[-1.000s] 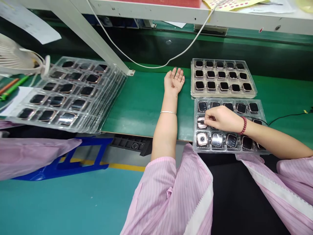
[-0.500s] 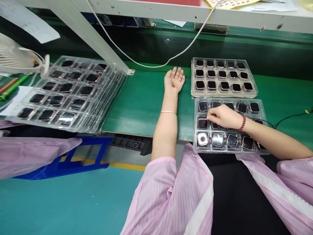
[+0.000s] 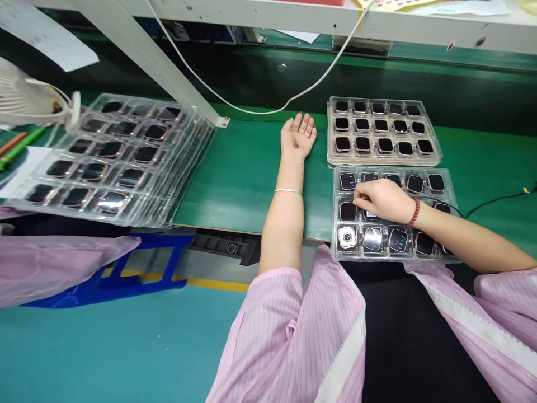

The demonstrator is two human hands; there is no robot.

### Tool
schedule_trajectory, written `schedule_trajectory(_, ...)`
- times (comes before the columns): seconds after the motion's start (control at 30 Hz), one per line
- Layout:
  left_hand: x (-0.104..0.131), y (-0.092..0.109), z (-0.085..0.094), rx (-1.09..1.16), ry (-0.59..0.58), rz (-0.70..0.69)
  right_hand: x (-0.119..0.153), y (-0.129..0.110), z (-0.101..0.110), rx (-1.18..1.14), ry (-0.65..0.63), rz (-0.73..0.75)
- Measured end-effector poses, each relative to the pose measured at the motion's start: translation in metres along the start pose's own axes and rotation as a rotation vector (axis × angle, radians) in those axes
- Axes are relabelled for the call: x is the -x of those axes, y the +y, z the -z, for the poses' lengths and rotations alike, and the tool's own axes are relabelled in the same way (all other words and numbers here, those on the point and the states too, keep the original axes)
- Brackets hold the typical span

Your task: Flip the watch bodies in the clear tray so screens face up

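My left hand (image 3: 298,136) lies palm up on the green table, fingers apart, with small dark marks on the palm. Over the near clear tray (image 3: 334,215) is my right hand (image 3: 384,200), its fingers pressed together above the second row; a black cable runs from behind it. What the fingers hold is hidden. A lit patch shows on the watch (image 3: 371,214) just below them. At the tray's near left corner one watch (image 3: 347,238) lies back side up, while others show dark screens. Behind stands another tray (image 3: 382,160) of watches.
A tall stack of clear watch trays (image 3: 184,162) stands at the left, beside a white fan (image 3: 20,92). A white post (image 3: 146,56) slants down to the table. A white cable (image 3: 268,112) hangs in front of the shelf edge (image 3: 251,12).
The watch under my right hand now shows a lit patch where its screen was dark. My left hand remains palm up; the view has shifted slightly.
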State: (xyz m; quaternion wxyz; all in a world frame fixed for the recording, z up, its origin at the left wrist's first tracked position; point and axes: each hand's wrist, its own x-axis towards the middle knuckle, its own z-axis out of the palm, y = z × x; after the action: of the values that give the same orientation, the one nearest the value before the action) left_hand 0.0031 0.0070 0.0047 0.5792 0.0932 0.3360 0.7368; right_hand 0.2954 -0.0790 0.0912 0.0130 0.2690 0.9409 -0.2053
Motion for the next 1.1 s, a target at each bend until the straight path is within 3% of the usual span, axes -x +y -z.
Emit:
schedule_trajectory(0.1, 0.002, 0.0, -0.002, 0.02, 0.011, 0.006, 0.01, -0.015, -0.006, 0.123, 0.042, 0.033)
schedule_trajectory(0.3, -0.001, 0.0, 0.0, 0.008, 0.011, -0.001, 0.035, -0.051, -0.012, 0.198, -0.24, 0.141)
schedule_trajectory(0.5, -0.005, -0.001, 0.004, 0.009, 0.002, 0.001, 0.041, -0.055, -0.009, 0.167, -0.369, 0.163)
schedule_trajectory(0.8, -0.002, -0.001, 0.002, 0.043, -0.01, 0.017, 0.036, -0.038, -0.001, -0.355, -0.208, 0.157)
schedule_trajectory(0.97, 0.001, 0.0, -0.001, 0.056, 0.007, 0.014, 0.037, -0.028, -0.007, -0.121, -0.19, 0.07)
schedule_trajectory(1.1, 0.001, -0.001, 0.0, 0.053, -0.003, 0.018, 0.041, -0.029, -0.008, -0.087, -0.234, 0.086)
